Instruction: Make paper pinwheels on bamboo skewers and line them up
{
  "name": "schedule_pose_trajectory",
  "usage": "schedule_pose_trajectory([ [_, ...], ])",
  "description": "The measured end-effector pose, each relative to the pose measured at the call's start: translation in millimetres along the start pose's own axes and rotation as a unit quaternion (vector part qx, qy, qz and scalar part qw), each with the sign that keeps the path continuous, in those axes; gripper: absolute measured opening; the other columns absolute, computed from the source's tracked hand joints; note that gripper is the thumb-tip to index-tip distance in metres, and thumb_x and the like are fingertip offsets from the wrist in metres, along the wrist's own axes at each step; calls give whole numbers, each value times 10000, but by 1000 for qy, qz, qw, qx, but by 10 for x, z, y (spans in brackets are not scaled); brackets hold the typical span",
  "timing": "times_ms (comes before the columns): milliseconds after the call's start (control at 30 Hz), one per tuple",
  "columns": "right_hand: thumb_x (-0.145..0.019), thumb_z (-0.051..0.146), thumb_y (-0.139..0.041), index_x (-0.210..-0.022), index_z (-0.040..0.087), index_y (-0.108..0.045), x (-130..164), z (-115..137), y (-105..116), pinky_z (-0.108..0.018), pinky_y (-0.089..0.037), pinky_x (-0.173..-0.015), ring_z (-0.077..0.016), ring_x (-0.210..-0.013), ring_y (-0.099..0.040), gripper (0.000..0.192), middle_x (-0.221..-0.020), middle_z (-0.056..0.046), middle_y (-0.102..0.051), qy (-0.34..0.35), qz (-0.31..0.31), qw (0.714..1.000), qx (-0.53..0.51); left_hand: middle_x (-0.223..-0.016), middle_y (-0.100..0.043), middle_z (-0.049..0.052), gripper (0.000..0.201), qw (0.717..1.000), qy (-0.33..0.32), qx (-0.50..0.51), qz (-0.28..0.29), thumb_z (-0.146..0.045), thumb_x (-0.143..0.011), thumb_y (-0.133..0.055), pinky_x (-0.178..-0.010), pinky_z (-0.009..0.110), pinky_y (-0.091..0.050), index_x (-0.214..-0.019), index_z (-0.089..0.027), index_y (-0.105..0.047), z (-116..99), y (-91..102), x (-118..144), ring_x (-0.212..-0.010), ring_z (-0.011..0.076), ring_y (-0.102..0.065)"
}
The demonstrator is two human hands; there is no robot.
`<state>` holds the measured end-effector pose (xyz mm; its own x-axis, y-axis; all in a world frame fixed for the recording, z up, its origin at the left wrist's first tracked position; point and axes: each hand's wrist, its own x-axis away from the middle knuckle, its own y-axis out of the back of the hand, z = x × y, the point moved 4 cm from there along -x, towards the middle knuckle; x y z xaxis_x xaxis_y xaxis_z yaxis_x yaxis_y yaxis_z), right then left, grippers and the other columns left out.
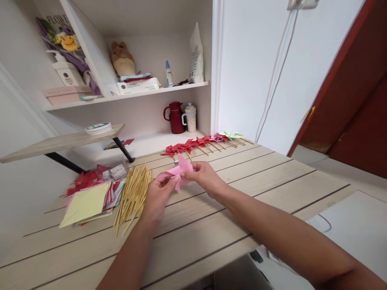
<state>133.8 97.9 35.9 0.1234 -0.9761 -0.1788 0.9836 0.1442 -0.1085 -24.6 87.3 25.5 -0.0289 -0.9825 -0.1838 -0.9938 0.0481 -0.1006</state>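
A pink paper pinwheel (182, 166) is held between my two hands over the middle of the table. My left hand (160, 197) pinches its lower left side with thumb and fingers. On its right side, my right hand (203, 177) grips the folded paper, the thumb lying near the centre. Just left of my left hand lies a loose pile of thin wooden sticks (133, 193). Beyond my hands, a row of red pinwheels on sticks (196, 144) runs along the back, with pale green ones (232, 134) at its right end.
A stack of coloured paper squares (87, 203), yellow on top, lies at the left beside red folded paper (87, 181) and a clear box (116, 171). A small raised shelf (69, 141) stands behind them. A red jug (176, 117) and a cup (190, 119) stand at the back.
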Motion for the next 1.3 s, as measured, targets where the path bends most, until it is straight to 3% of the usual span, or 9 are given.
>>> schedule_pose_trajectory([
  [200, -657, 285, -786, -813, 152, -774, 11, 3, -23, -286, -450, -670, -156, -658, -611, 206, -720, -23, -717, -9, 6, 1000, -16, -857, -774, 59, 289, 1000, 10, 5, -21, -354, -660, -860, -792, 285, -516, -860, -160, -783, 42, 26, -15, -801, 161, -683],
  [400, -663, 297, -792, -807, 149, -767, 10, -34, -37, -268, -408, -624, -139, -632, -579, 208, -704, -8, -694, -6, 13, 1000, -14, -842, -770, 46, 293, 999, 1, 29, -32, -333, -645, -865, -776, 281, -527, -870, -166, -780, 18, 5, -2, -779, 154, -685],
  [567, -696, 338, -793, -838, 161, -728, -8, -58, -39, -292, -454, -692, -158, -700, -612, 236, -781, -17, -702, 13, 21, 999, -20, -858, -774, 56, 312, 999, 14, 40, -31, -338, -656, -859, -754, 261, -519, -897, -156, -782, 38, 8, -9, -776, 150, -685],
  [733, -857, 463, -661, -1116, 238, -628, -24, 31, 86, -402, -500, -887, -216, -909, -676, 345, -915, -33, -728, 67, -14, 998, 4, -867, -775, 92, 362, 994, 47, 70, -67, -341, -636, -872, -761, 269, -521, -895, -108, -775, 49, 144, -54, -787, 164, -685],
  [833, -928, 456, -586, -1289, 271, -506, -23, 91, 131, -469, -479, -988, -231, -1002, -686, 414, -978, -49, -739, 113, 7, 993, 30, -931, -779, 96, 355, 985, 66, 130, -88, -289, -602, -887, -762, 265, -536, -893, -122, -772, 27, 223, -72, -813, 164, -691],
  [933, -909, 350, -629, -1372, 298, -424, 9, 138, 100, -483, -486, -1005, -235, -1069, -665, 509, -1124, -69, -693, 183, 38, 976, 109, -973, -779, 97, 343, 977, 82, 175, -94, -252, -605, -881, -716, 242, -547, -909, -136, -773, 17, 245, -73, -811, 156, -692],
  [1033, -858, 194, -648, -1357, 314, -468, 78, 185, 23, -493, -485, -1020, -236, -1106, -621, 544, -1310, -94, -561, 285, 35, 928, 236, -936, -777, 89, 283, 970, 87, 201, -101, -210, -618, -869, -665, 219, -549, -872, -134, -769, 25, 239, -70, -768, 142, -688],
  [1100, -858, 131, -605, -1361, 324, -482, 116, 191, -28, -500, -490, -1022, -239, -1130, -593, 553, -1318, -96, -521, 330, 40, 899, 286, -897, -774, 78, 255, 966, 91, 215, -110, -176, -622, -861, -644, 203, -548, -852, -130, -761, 30, 233, -67, -730, 127, -682],
  [1300, -850, 91, -601, -1368, 348, -489, 107, 132, -25, -484, -527, -989, -221, -1071, -616, 589, -1283, -82, -481, 338, 35, 891, 300, -858, -770, 65, 151, 957, 107, 242, -117, -110, -700, -805, -605, 170, -536, -840, -123, -751, -4, 211, -47, -686, 105, -676],
])
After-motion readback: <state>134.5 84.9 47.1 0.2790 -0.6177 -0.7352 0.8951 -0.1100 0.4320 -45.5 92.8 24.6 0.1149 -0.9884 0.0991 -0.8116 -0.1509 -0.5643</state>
